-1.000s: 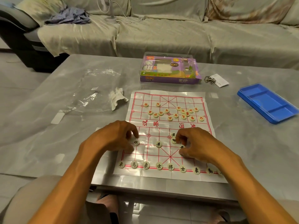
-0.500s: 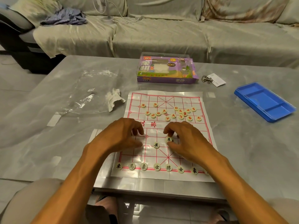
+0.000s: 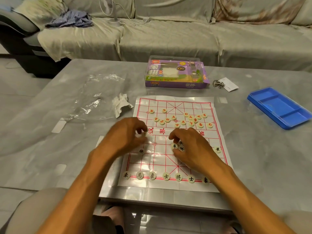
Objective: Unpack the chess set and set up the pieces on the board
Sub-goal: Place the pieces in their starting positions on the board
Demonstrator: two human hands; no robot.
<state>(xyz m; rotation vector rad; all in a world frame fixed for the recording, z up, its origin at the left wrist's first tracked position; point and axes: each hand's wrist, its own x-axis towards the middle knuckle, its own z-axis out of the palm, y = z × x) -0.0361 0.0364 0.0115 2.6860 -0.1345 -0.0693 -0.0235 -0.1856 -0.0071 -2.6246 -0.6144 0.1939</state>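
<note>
Head cam looks down on a glossy grey marble-look table (image 3: 50, 149) with a thin, creased paper board (image 3: 173, 184) printed in a red grid. Pieces are small flat cream discs: the black-character ones sit in a neat row (image 3: 166, 176) along the near edge, and the red-character ones lie in a loose scatter (image 3: 183, 119) on the far half. Behind the board there's the purple chess box (image 3: 175, 73) with a clear window, plus crinkly clear plastic wrap (image 3: 96, 97) and a crumpled white tissue (image 3: 121, 104) off to the left. A blue plastic tray (image 3: 280, 107) lies well apart on the right.

Left hand (image 3: 125, 135) is curled over the board's left side, fingertips pinched together on what looks like a pale disc, though it's too blurry to be sure. One black cannon piece (image 3: 141, 151) lies just below it. Right hand (image 3: 190, 147) is half closed, thumb and forefinger nipping a black soldier disc (image 3: 174, 146), with two more discs tucked right beside it under the fingers. Another soldier (image 3: 217, 149) sits alone near the right edge.

Compared with half a second ago, the cannon under the left hand is now uncovered, and the lone soldier that sat mid-board left of the right hand is gone from that spot.
</note>
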